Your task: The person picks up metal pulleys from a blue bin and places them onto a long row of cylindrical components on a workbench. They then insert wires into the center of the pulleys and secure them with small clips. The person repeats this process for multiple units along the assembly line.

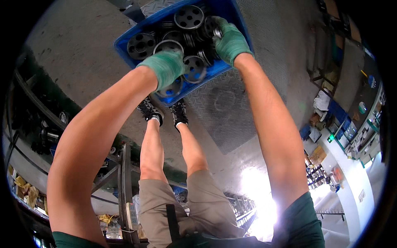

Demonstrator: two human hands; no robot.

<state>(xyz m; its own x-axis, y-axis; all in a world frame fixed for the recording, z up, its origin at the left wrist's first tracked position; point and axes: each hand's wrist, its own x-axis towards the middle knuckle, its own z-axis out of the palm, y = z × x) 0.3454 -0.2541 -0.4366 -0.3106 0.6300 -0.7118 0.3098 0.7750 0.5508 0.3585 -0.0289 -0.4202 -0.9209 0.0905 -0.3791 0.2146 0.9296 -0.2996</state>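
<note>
A blue plastic bin (120,45) holds many dark, round metal wheels with holes through their faces, such as the wheel (189,17) at its far side. My left hand (164,67), in a green glove, is over the near left part of the bin against a bright-rimmed wheel (167,44). Motion blurs this hand and its fingers are hidden, so its grip does not show. At the bin's right side, my green-gloved right hand (232,42) is closed round the edge of a dark wheel (210,27) with a shiny hub.
Under and beside the bin lies a patterned metal floor plate (227,111). My shoes (178,112) stand just on the near side of the bin. A metal frame (124,186) rises at the lower left. Shelves and cluttered goods line the right side.
</note>
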